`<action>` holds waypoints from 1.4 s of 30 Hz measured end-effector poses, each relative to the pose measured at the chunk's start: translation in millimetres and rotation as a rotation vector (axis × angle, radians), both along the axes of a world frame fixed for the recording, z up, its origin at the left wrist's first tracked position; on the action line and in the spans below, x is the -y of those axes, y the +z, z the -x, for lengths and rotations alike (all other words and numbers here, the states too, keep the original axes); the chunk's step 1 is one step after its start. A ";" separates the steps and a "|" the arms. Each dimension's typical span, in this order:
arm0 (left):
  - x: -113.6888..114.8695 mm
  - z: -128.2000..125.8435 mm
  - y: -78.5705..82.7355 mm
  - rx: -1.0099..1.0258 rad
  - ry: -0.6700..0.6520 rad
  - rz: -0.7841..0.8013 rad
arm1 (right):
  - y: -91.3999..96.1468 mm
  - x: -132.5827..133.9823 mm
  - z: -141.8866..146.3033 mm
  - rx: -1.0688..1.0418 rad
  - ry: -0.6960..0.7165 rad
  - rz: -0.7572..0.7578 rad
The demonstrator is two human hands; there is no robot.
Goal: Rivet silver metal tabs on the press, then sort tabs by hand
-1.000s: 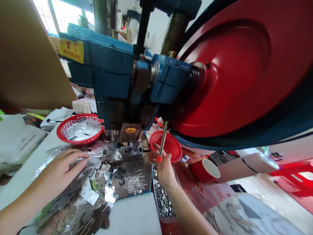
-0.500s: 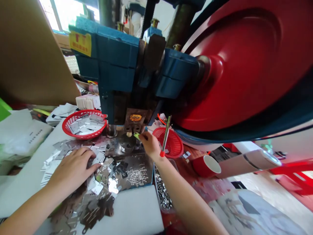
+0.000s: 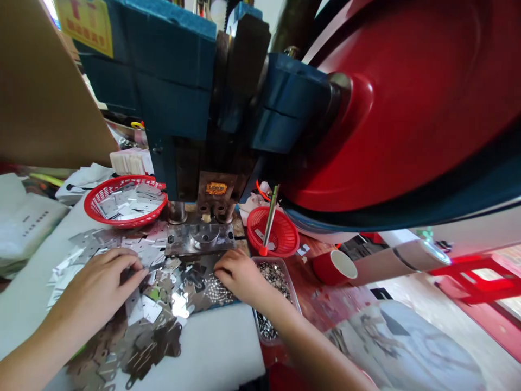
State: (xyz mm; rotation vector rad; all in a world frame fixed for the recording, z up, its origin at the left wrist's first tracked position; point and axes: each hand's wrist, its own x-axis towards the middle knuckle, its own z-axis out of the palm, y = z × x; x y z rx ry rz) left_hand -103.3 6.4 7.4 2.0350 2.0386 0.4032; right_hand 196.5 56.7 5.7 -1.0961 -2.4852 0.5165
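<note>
My left hand (image 3: 106,282) rests over a spread of flat metal plates (image 3: 151,308); its thumb and forefinger are closed together at the edge of a small metal plate (image 3: 155,266). My right hand (image 3: 243,276) is lowered onto a heap of small shiny metal pieces (image 3: 217,290) on the plate in front of the press. Its fingers are curled down, and what they pinch is too small to make out. Just beyond my hands is the die block (image 3: 203,239) of a blue press (image 3: 175,92), with the punch holder (image 3: 215,190) above it.
A red basket of metal plates (image 3: 91,203) stands left of the press. Another red basket (image 3: 287,231) with a red-tipped rod (image 3: 271,220) is at right, near a clear tub of small metal parts (image 3: 268,326). A red flywheel (image 3: 391,108) overhangs the right side; a red cup (image 3: 323,267) stands below.
My right hand has come back from under the punch, where it held a small green-tipped item, down to the small shiny pieces. My left thumb and forefinger have drawn together. The view has shifted slightly.
</note>
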 end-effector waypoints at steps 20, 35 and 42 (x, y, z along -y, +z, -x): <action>-31.0 -63.0 26.4 0.547 0.058 0.079 | 29.4 -52.7 34.7 0.108 -0.100 -0.321; -91.9 -95.3 10.1 0.552 0.081 -0.131 | 0.5 -70.7 29.8 -0.450 -0.198 -0.038; -101.5 -91.1 8.7 0.599 -0.011 0.007 | -11.2 -78.1 42.1 -0.500 -0.306 0.079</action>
